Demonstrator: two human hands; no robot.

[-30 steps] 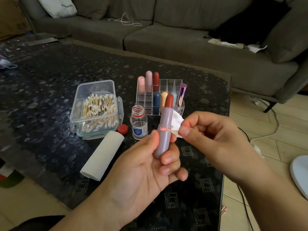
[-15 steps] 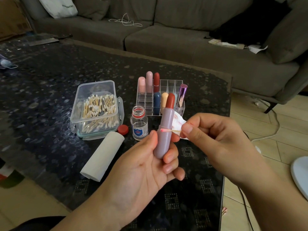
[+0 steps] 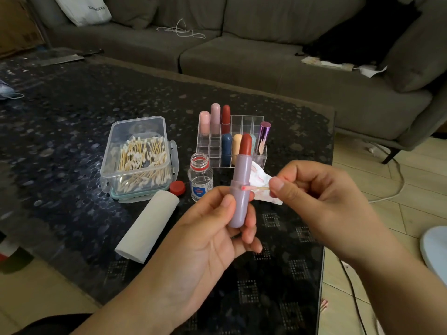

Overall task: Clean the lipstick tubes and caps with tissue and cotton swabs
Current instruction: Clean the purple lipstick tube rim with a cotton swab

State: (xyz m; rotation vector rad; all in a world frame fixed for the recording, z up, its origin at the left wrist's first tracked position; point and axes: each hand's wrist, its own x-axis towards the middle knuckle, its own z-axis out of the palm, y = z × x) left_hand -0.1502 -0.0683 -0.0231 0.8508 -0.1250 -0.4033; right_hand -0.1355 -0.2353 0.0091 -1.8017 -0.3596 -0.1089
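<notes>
Head view: left hand grips lilac lipstick tube upright above table, bullet exposed. Right hand pinches cotton swab, stained tip touching tube's collar. Risk: swab slips upward, gouges bullet or smears pigment.

The room is dim, lit by soft daylight that seems to enter from the right of the frame, where the floor tiles are palest. The glass table throws back patchy bluish glare at left and upper left. Shadows are faint and blurred (nothing hard-edged anywhere). The sofa bows with wide-angle distortion toward the edges. The middle is sharp; the corners go soft.
</notes>
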